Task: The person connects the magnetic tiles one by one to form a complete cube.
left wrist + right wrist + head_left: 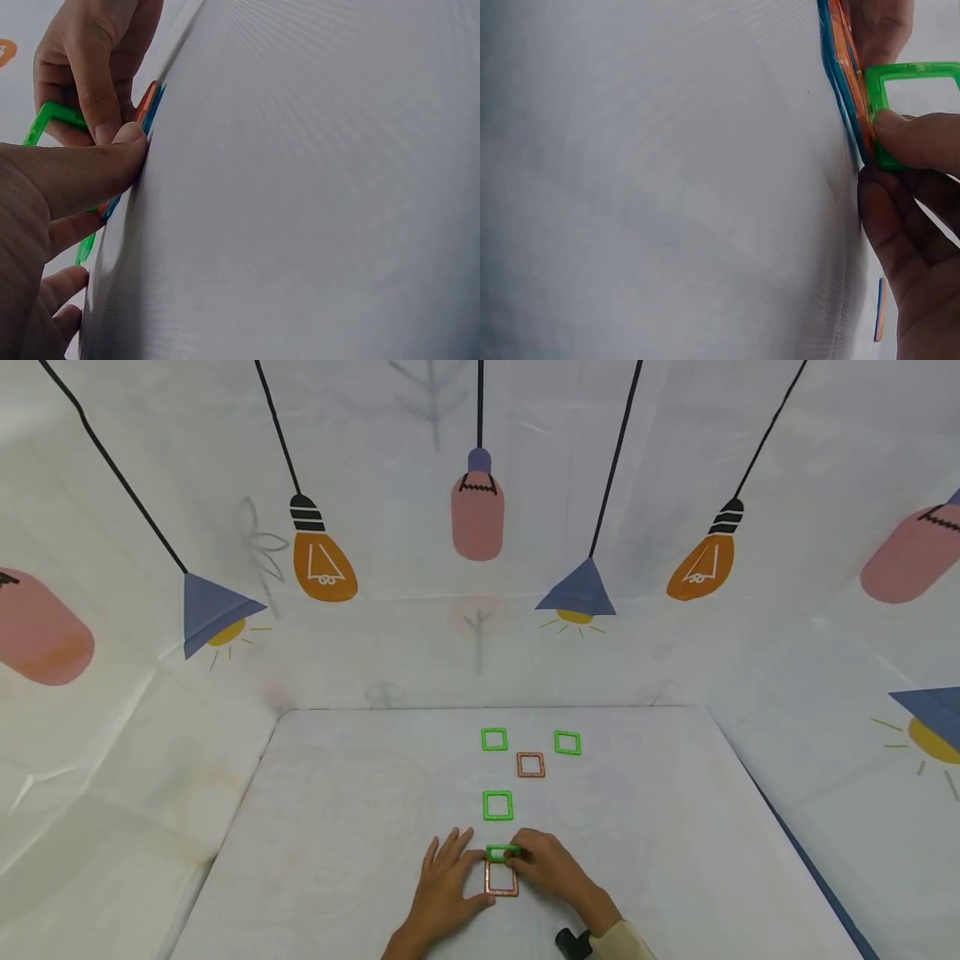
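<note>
Near the front of the white table, an orange square magnetic tile [502, 894] lies flat, with a blue layer along its underside in both wrist views. My left hand [441, 893] holds this tile between thumb and index finger, its other fingers spread. A green square magnetic tile [877, 97] stands raised along the orange tile's far edge. Thumb and fingers of my right hand [549, 862] pinch the green tile at its right side. In the right wrist view the green tile touches or nearly touches the orange one; its lower corner is partly hidden by fingers.
Beyond the hands lie a green square tile [497, 817], an orange square tile [531, 775] and two more green ones, left [494, 749] and right [567, 752]. A white sheet [390, 652] printed with lamps rises behind the table [337, 827]. A black object [573, 943] sits by the right wrist.
</note>
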Available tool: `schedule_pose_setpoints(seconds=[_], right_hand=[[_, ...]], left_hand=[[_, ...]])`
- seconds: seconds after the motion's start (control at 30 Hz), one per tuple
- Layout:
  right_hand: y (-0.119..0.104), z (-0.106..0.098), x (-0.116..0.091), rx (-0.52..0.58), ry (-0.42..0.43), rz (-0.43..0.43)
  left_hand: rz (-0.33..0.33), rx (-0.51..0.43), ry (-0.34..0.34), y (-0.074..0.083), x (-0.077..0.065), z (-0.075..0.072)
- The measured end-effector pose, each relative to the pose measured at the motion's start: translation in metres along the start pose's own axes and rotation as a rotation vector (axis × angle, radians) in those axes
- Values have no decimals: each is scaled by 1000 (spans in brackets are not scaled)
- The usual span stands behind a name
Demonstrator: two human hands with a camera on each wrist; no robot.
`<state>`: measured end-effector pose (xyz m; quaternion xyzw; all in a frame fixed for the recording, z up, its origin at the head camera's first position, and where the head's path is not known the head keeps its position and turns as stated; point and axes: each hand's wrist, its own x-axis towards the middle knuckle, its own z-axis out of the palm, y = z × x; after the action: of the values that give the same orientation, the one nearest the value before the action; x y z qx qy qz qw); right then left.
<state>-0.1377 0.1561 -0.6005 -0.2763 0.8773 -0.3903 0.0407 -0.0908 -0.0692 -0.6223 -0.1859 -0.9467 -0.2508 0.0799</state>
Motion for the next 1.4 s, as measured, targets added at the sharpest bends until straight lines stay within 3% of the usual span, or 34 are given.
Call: schedule_pose_setpoints(seconds=[0.23, 0.33, 0.7, 0.87, 1.13, 1.4], right_hand=[[0, 1, -1, -39, 11, -8], [2, 2, -2, -51, 10, -6], [-1, -1, 0, -92, 39, -39], [-1, -1, 0, -111, 58, -77], [-2, 3, 0, -90, 40, -80], [-3, 4, 0, -77, 16, -31]], left_hand=[[-47, -36, -84, 3, 1, -4], [-54, -40, -91, 4, 1, -4], [-18, -55, -13, 6, 4, -6], [-30, -70, -11, 11, 17, -8], [-18, -241, -143, 16, 43, -6], [-17, -221, -72, 15, 44, -1]])
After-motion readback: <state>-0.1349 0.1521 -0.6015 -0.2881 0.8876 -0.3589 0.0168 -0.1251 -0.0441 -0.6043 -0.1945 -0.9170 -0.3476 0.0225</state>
